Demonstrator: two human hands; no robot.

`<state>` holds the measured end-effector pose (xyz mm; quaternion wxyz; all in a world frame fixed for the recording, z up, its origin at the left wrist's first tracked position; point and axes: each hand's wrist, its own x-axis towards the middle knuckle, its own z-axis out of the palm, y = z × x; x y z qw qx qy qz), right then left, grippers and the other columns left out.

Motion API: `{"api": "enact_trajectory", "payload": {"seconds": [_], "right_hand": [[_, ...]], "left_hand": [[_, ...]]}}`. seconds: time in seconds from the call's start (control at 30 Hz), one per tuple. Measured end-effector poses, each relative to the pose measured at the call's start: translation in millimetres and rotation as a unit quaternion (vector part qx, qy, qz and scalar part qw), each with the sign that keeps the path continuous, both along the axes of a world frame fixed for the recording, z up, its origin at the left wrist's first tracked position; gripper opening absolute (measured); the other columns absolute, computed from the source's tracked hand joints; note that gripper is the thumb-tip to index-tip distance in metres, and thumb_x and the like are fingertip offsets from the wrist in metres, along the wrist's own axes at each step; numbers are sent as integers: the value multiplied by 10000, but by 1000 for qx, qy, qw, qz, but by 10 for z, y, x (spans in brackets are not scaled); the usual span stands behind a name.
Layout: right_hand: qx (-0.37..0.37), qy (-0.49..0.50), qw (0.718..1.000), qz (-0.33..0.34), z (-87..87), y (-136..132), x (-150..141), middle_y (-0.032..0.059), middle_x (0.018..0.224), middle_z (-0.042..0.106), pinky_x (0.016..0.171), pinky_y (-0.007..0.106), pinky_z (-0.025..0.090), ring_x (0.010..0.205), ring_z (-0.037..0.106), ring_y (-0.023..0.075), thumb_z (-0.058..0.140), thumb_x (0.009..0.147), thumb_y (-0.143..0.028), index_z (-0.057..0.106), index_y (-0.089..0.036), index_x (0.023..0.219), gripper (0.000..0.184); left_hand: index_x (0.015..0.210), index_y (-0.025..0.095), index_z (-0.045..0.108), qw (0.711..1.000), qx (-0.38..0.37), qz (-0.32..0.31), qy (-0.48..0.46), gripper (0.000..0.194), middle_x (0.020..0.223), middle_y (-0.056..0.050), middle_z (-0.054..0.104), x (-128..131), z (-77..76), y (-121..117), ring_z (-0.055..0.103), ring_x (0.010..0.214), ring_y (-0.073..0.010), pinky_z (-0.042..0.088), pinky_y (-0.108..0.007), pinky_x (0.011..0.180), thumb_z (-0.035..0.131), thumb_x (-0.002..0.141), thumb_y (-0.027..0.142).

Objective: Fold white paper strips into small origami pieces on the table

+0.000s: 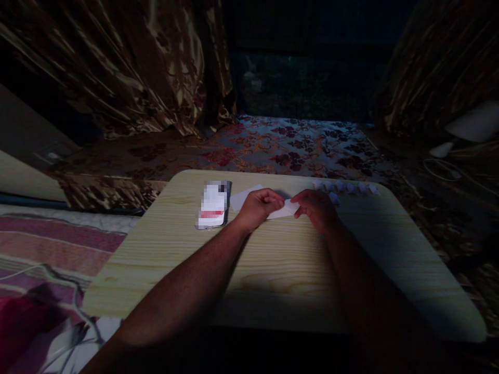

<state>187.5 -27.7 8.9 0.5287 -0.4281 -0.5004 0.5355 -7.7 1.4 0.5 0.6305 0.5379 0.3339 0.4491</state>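
Note:
Over the far middle of the wooden table (280,259), my left hand (259,208) and my right hand (317,209) face each other with a small white piece of paper (288,209) between them. Each hand pinches one side of it, and the piece looks folded. Another white sheet of paper (244,198) lies flat on the table just behind my left hand. Beyond my right hand, several small folded white paper pieces (351,188) stand in a row, and one more (334,198) sits close to my fingers.
A phone (213,205) lies to the left of my hands. Behind the table is a ledge with a flowered cloth (296,143), flanked by brown curtains (175,67). A striped bedspread (58,244) and a white cable (76,296) are at the left; a white lamp (473,123) is at the right.

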Motion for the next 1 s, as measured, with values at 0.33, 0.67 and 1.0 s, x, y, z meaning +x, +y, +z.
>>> {"api": "enact_trajectory", "payload": {"seconds": [0.33, 0.67, 1.0], "right_hand": [[2, -133, 991, -33, 83, -29, -54, 18, 640, 706, 528, 246, 497, 540, 624, 137, 706, 718, -365, 682, -166, 855, 243], [22, -186, 982, -33, 49, -21, -28, 6, 566, 668, 550, 256, 485, 514, 599, 126, 671, 766, -358, 625, -185, 623, 229], [26, -221, 975, -19, 73, -43, -69, -6, 564, 670, 551, 270, 482, 526, 611, 140, 669, 764, -358, 613, -205, 614, 221]], "left_hand": [[887, 137, 717, 999, 8, 39, 24, 370, 659, 6, 672, 18, 67, -27, 519, 520, -78, 368, -213, 510, 863, 612, 337], [872, 134, 718, 999, -1, 49, 24, 327, 660, 3, 675, 24, 65, -24, 525, 524, -80, 374, -210, 513, 846, 615, 290], [733, 138, 704, 992, 31, 30, 120, 300, 595, -4, 641, 9, 11, -4, 476, 483, -83, 314, -217, 473, 797, 688, 420]]}}
